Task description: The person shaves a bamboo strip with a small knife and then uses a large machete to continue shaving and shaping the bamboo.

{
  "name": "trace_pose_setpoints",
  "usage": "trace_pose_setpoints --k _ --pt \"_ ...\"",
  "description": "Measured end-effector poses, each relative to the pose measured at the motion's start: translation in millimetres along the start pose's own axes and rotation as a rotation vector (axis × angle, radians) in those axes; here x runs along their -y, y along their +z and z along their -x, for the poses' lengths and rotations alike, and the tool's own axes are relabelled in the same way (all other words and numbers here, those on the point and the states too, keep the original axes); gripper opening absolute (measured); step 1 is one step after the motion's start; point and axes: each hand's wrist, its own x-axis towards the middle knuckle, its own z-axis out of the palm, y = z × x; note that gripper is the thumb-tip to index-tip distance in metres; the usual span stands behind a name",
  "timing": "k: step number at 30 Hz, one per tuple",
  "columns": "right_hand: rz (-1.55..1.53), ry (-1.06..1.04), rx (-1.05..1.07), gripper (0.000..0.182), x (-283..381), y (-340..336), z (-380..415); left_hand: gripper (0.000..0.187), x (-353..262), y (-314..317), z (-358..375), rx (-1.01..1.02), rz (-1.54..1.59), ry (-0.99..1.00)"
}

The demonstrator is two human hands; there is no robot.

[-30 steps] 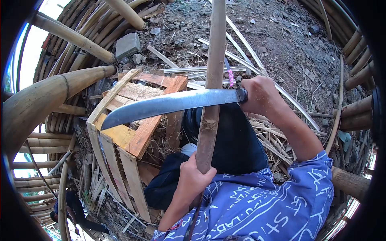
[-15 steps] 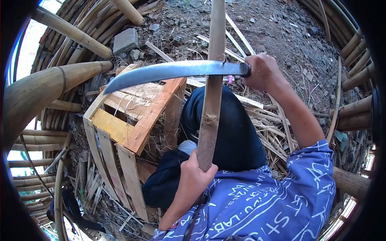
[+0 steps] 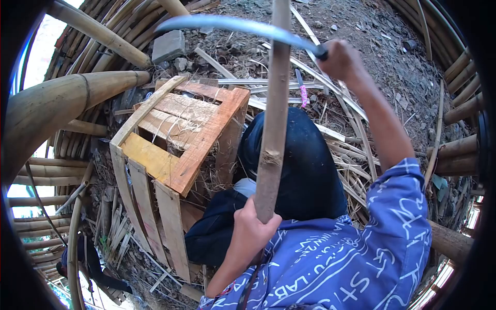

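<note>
Machete (image 3: pixel 227 21) has moved clear of the crate's (image 3: pixel 207 142) edge, right hand (image 3: pixel 339 60) clenching it, left hand (image 3: pixel 251 227) clasping bamboo strip (image 3: pixel 274 124).

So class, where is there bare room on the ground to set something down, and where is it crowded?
Pebbly ground lies open between the right forearm and the bamboo pole beyond it. Strips crowd the right side of the knee; shavings litter the crate's pale slats.

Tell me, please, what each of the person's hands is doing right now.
Left hand: closed, grip around the bamboo pole's lower end.
Right hand: closed, holding the long blade by its handle.
</note>
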Motion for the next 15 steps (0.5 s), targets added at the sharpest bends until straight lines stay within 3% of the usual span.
trace_pose_setpoints --k 3,4,8,11,15 --pt "-0.053 0.098 -0.06 0.026 -40 -16 -32 0.037 3 0 4 0.015 -0.003 0.053" --pt "-0.049 0.031 -0.206 0.025 -48 -15 -33 0.039 1 -1 3 0.042 0.021 0.002" --pt "-0.209 0.068 -0.274 0.023 -62 -1 -15 0.04 4 -4 -2 0.046 0.019 -0.024" --pt "-0.257 -0.027 -0.244 0.02 -46 4 30 0.037 -6 -9 -7 0.073 -0.015 -0.086" --pt "-0.354 -0.126 -0.134 0.018 -19 4 93 0.041 -11 0 -10 -0.048 -0.124 0.077"
